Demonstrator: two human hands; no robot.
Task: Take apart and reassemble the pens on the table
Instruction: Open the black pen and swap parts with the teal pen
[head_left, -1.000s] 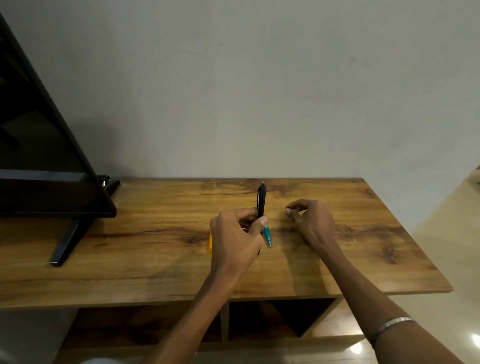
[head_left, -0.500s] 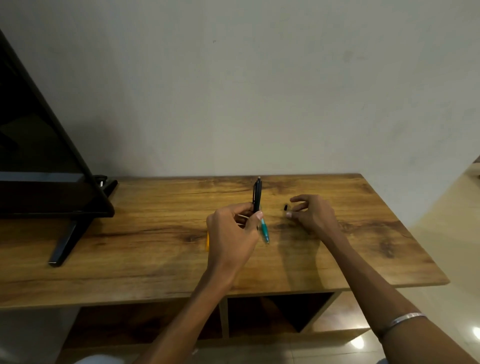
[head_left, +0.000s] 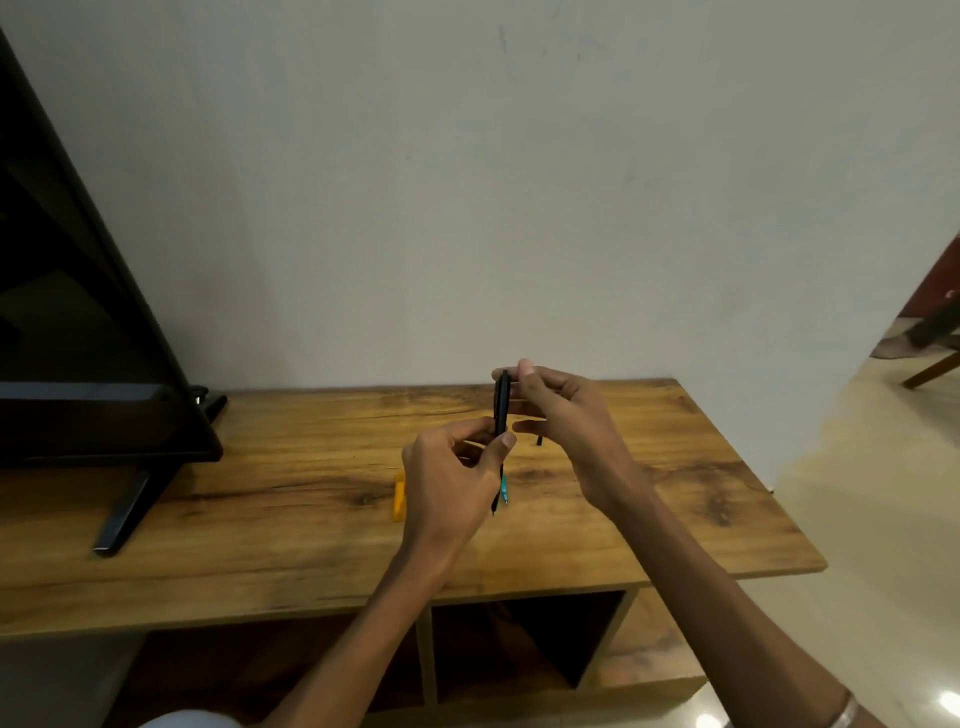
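Head view, looking down on a wooden table (head_left: 311, 519). Left hand (head_left: 452, 483) grips the lower part of an upright black pen (head_left: 501, 405) between curled fingers and thumb, above the table's middle. Right hand (head_left: 566, 415) pinches the pen's top end between thumb and forefinger, its other fingers loosely spread. A teal pen (head_left: 504, 491) and an orange pen (head_left: 399, 500) lie on the table, partly hidden behind the left hand; a small dark part (head_left: 539, 440) lies on the table just right of the hands. A television (head_left: 104, 338) stands at the left.

Risk, as a judgement: the top end is small and held only by fingertips, so a pull or twist off the pen's axis could let it slip, dropping a loose piece that may roll off the table's edge.

Compared with half a second ago, the right hand has lifted from the table up to the pen's top, and the small dark part now lies uncovered
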